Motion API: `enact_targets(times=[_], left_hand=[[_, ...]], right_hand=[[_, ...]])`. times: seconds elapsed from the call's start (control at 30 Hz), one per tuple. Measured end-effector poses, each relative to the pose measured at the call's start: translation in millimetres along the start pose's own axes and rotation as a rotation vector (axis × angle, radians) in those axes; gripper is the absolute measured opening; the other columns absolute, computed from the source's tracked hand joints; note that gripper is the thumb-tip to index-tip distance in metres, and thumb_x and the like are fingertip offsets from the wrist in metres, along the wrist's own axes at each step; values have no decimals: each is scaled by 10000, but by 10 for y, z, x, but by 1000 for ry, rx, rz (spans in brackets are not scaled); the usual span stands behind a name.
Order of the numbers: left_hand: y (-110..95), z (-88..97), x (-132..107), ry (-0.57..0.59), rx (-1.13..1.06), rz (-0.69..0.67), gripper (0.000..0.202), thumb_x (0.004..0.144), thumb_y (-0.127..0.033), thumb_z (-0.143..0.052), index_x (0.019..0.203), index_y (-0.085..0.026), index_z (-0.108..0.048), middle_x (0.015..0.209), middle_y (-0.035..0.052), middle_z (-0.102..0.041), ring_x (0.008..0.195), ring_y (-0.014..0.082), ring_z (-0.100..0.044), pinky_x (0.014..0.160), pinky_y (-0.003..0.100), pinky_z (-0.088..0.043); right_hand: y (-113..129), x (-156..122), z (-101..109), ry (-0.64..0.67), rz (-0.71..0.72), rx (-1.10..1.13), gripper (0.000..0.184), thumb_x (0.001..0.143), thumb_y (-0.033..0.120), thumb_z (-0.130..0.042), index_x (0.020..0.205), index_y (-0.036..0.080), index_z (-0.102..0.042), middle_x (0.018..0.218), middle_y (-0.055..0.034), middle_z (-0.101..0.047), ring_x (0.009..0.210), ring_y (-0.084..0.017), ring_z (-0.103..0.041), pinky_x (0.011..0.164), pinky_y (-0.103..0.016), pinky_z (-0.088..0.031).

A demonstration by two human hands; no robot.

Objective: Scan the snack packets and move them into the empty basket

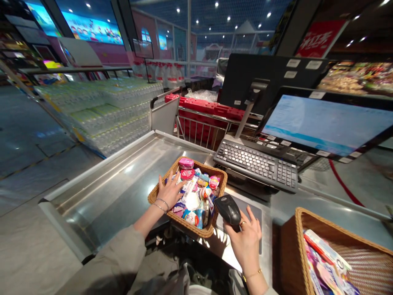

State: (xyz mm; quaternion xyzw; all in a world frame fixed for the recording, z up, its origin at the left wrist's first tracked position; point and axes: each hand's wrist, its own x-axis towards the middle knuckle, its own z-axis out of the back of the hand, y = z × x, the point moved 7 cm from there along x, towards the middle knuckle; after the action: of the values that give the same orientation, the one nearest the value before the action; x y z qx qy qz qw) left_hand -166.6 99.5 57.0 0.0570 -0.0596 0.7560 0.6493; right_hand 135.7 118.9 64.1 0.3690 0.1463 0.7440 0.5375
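Observation:
A wicker basket (201, 234) full of small colourful packets and candies sits on the metal checkout counter. Fingers spread, my left hand (170, 191) reaches over the basket's left side, above or touching the packets; actual contact I cannot make out. Near its fingertips are a red round pack (187, 174) and a pink oval pack (186, 163). My right hand (245, 235) grips a black barcode scanner (227, 208) just right of the basket. The scanner's head points up and left, toward the packets.
A black keyboard (256, 164) and a lit monitor (328, 123) stand behind the basket. At the right is a second wicker basket (299, 246) with several packets. The steel counter (110, 196) extends left. Beyond it are a cart (166, 112) and stacked bottles (104, 106).

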Motion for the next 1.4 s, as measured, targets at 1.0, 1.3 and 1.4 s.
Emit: enact_targets(times=[1.0, 1.3, 1.4], left_hand=[[-281, -324, 924, -32, -33, -741, 355, 799, -104, -647, 962, -415, -695, 1460, -56, -481, 1442, 217, -281, 1138, 610, -159], [-330, -290, 842, 16, -73, -792, 162, 879, -174, -592, 828, -285, -699, 1429, -29, -522, 1443, 204, -278, 1165, 599, -32], [-278, -212, 688, -42, -83, -774, 169, 919, -198, -546, 890, -276, -693, 1411, -10, -542, 1443, 206, -279, 1163, 616, 17]], right_hand=[[56, 91, -111, -32, -78, -35, 272, 745, 468, -608, 804, 222, -709, 1146, -80, -694, 1301, -335, -427, 1089, -579, -205], [87, 99, -28, -42, -82, -21, 281, 744, 455, -604, 836, 216, -720, 1132, -79, -701, 1295, -353, -431, 1085, -573, -218], [112, 101, -2, -57, -62, -20, 266, 738, 441, -607, 809, 208, -714, 1110, -81, -709, 1285, -353, -444, 1072, -554, -255]])
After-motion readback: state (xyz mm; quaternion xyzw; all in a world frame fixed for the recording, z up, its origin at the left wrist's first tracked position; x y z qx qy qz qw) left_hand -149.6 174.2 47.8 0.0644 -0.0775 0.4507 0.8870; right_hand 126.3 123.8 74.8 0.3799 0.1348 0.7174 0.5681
